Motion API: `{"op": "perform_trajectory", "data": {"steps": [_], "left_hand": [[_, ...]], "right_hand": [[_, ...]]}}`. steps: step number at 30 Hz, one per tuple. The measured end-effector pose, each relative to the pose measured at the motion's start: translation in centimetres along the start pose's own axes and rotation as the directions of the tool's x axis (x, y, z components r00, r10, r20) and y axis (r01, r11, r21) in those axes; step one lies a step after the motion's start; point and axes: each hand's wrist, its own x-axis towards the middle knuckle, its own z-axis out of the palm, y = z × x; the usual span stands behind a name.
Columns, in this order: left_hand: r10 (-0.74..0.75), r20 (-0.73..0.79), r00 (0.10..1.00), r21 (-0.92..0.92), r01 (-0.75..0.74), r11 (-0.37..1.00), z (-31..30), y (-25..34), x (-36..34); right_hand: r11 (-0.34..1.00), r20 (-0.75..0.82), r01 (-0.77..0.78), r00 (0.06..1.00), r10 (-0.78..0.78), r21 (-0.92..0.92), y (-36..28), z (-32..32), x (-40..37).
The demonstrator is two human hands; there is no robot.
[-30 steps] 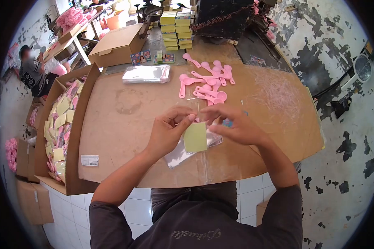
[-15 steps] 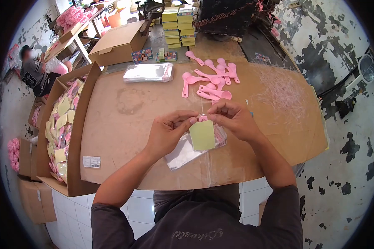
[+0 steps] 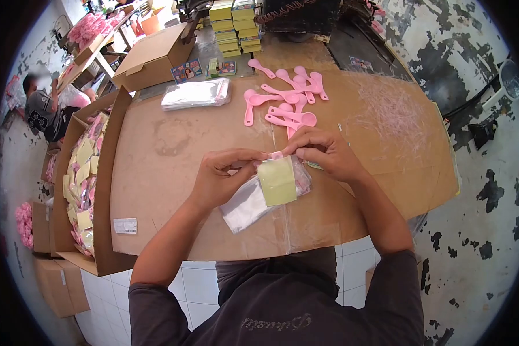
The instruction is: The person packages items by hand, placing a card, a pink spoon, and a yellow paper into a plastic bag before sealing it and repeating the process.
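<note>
My left hand (image 3: 228, 173) pinches the upper left corner of a clear bag holding a yellow card (image 3: 278, 182). The opposite top corner is pinched by my right hand (image 3: 323, 151). A bit of pink plastic (image 3: 277, 155) shows at the bag's top between my fingertips; the rest of it is hidden behind the card. Beneath the card lie flat clear bags (image 3: 245, 205) on the cardboard sheet (image 3: 179, 179). Several pink spoons (image 3: 291, 95) are heaped beyond my hands.
At left stands an open carton (image 3: 112, 190) of packed bags. Behind are a bag stack (image 3: 196, 94), a closed box (image 3: 153, 55) and yellow card stacks (image 3: 236, 29). Plastic strips (image 3: 386, 109) lie at right. A person (image 3: 43, 106) is at the far left.
The view has shifted a little. Clear film now shows over the yellow card, and the pink piece sits slightly lower between my fingertips. Both hands keep their pinch.
</note>
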Motion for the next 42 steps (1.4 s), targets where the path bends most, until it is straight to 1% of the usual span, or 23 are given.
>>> {"op": "perform_trajectory", "data": {"steps": [3, 6, 9, 12, 15, 18, 21, 24, 25, 26, 27, 28, 29, 30, 31, 32, 33, 34, 36, 37, 38, 40, 42], "left_hand": [[-0.053, 0.011, 0.999, -0.098, 0.054, 0.994, -0.1, -0.1, 0.0], [-0.155, 0.001, 0.988, -0.195, 0.152, 0.969, 0.1, -0.1, -0.1], [-0.267, -0.036, 0.963, -0.202, 0.254, 0.946, 0.6, 0.0, 0.1], [-0.246, -0.064, 0.967, -0.265, 0.221, 0.939, 0.8, -0.4, 0.1], [-0.195, -0.07, 0.978, -0.203, 0.177, 0.963, 0.5, 0.2, 0.0], [-0.144, -0.125, 0.982, -0.264, 0.107, 0.959, 0.9, 1.7, 0.3], [-0.147, -0.023, 0.989, -0.185, 0.14, 0.973, 1.1, 2.7, 0.0], [-0.377, 0.136, 0.916, -0.033, 0.384, 0.923, -0.6, 2.3, -1.0], [-0.373, 0.072, 0.925, -0.042, 0.376, 0.925, -1.6, 2.3, -1.8], [-0.369, 0.01, 0.93, -0.049, 0.369, 0.928, -2.9, 2.5, -2.8], [-0.363, -0.05, 0.93, -0.053, 0.361, 0.931, -4.4, 2.8, -3.9], [-0.315, -0.185, 0.931, -0.02, 0.317, 0.948, -6.2, 3.7, -5.0], [-0.217, -0.428, 0.877, -0.149, 0.169, 0.974, -7.5, 3.2, -6.4], [-0.09, -0.605, 0.791, -0.217, -0.054, 0.975, -10.1, 1.4, -8.1], [-0.123, -0.71, 0.693, -0.402, -0.256, 0.879, -11.2, 2.6, -8.1], [-0.107, -0.791, 0.602, -0.367, -0.328, 0.871, -10.9, 3.4, -8.5], [-0.113, -0.762, 0.637, -0.385, -0.306, 0.871, -10.1, 3.6, -8.3], [-0.12, -0.733, 0.669, -0.402, -0.284, 0.87, -9.4, 3.9, -7.9], [-0.205, -0.53, 0.823, -0.338, 0.017, 0.941, -8.3, 2.1, -7.5], [-0.224, -0.409, 0.885, -0.173, 0.166, 0.971, -7.0, 2.2, -6.7], [-0.266, -0.281, 0.922, 0.017, 0.282, 0.959, -5.3, 2.4, -5.5], [-0.188, -0.074, 0.979, 0.274, 0.201, 0.94, -2.0, 2.3, -3.4], [-0.109, 0.058, 0.992, 0.51, 0.065, 0.858, 0.4, 2.1, -1.2]], "right_hand": [[1.0, 0.008, -0.006, 1.0, 0.006, 0.009, 0.1, -0.1, -0.1], [0.997, 0.001, -0.069, 0.998, 0.069, 0.029, -0.4, 0.4, -0.1], [0.998, 0.034, -0.035, 0.999, 0.033, 0.054, 0.3, 0.3, -0.2], [0.981, -0.039, -0.073, 0.996, 0.081, 0.179, 1.0, 0.9, -0.2], [0.984, 0.068, -0.148, 0.987, 0.142, 0.093, -0.1, 1.1, -0.5], [0.978, 0.095, -0.152, 0.986, 0.139, 0.145, 0.6, 1.3, -0.4], [0.981, 0.106, -0.1, 0.991, 0.083, 0.165, 0.0, 1.3, -0.6], [0.992, 0.073, -0.055, 0.996, 0.048, 0.112, -1.5, 1.5, -0.9], [0.995, 0.038, -0.059, 0.997, 0.063, -0.085, -2.3, 1.1, -1.0], [0.959, 0.0, -0.068, 0.998, 0.07, -0.277, -3.3, 0.2, -1.1], [0.886, -0.041, -0.081, 0.997, 0.07, -0.457, -3.6, -0.8, -1.3], [0.83, -0.046, -0.08, 0.997, 0.065, -0.552, -3.2, -1.9, -1.7], [0.764, -0.05, -0.078, 0.997, 0.059, -0.641, -2.6, -3.2, -2.2], [0.688, -0.055, -0.076, 0.997, 0.053, -0.722, -2.1, -4.3, -2.7], [0.672, -0.085, -0.102, 0.995, 0.058, -0.733, -1.8, -5.0, -3.0], [0.655, -0.113, -0.126, 0.992, 0.063, -0.745, -1.5, -5.5, -3.3], [0.637, -0.139, -0.149, 0.988, 0.066, -0.756, -1.3, -6.0, -3.6], [0.63, -0.121, -0.159, 0.987, 0.103, -0.76, -1.2, -6.3, -3.8], [0.613, -0.081, -0.173, 0.981, 0.176, -0.771, -1.0, -6.8, -4.1], [0.636, -0.092, -0.192, 0.978, 0.188, -0.747, -0.6, -6.8, -4.0], [0.656, -0.105, -0.213, 0.974, 0.2, -0.724, -0.1, -6.9, -4.0], [0.711, -0.144, -0.256, 0.966, 0.216, -0.655, -0.2, -7.0, -3.9], [0.775, -0.188, -0.293, 0.956, 0.226, -0.56, -0.7, -6.7, -3.6]]}}
